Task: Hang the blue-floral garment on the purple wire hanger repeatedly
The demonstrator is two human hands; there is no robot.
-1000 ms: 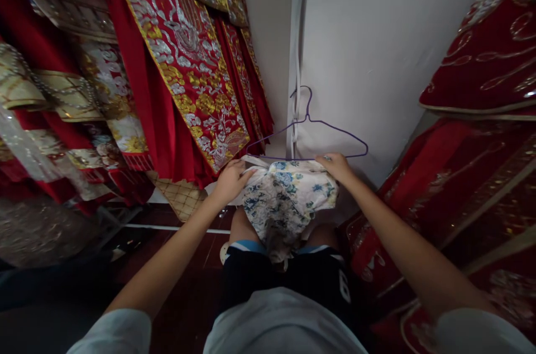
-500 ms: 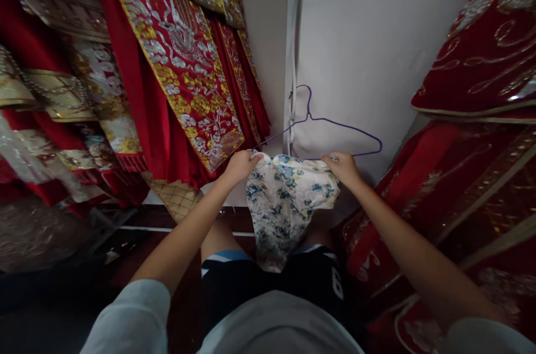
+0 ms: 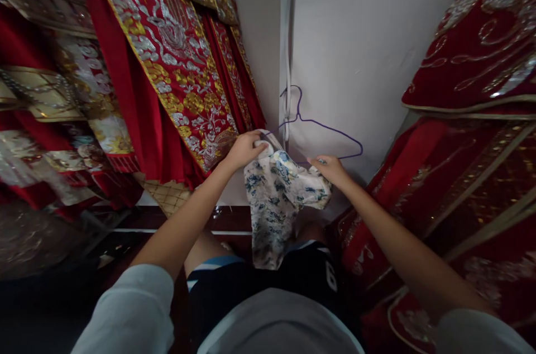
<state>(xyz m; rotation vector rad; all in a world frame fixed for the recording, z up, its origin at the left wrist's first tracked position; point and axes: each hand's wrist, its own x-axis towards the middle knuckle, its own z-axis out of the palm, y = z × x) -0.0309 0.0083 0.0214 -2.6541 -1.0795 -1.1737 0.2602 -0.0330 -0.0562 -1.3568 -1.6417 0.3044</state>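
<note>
Red garments: rows of red garments [image 3: 167,63] with gold and silver embroidery hang close on the person's left, and more red embroidered cloth [image 3: 473,52] crowds the right. A wide swing of either elbow could brush them or catch the beadwork.
White wall: the white wall [image 3: 368,36] stands straight ahead, with a pale strip running down it just behind the hanger's hook.
Floral garment: the floral garment [image 3: 276,197] is thin white cloth printed with blue flowers. It is bunched along its top edge between the two hands and hangs limp in front of the person's legs, below the hanger. Because it is gathered unevenly, higher on the left than the right, it could slide off to one side if one hand lets go first.
Hanger: the purple wire hanger [image 3: 322,128] is thin, tilted down toward the right, and appears held only from below. It looks likely to twist or tip under lopsided cloth.
Left hand: the left hand [image 3: 247,148] has its fingers closed over the garment's upper corner, near the hanger's left end.
Right hand: the right hand [image 3: 330,167] has its fingers pinching the garment's other edge against the hanger's lower wire. A weak pinch there could drop both.
</note>
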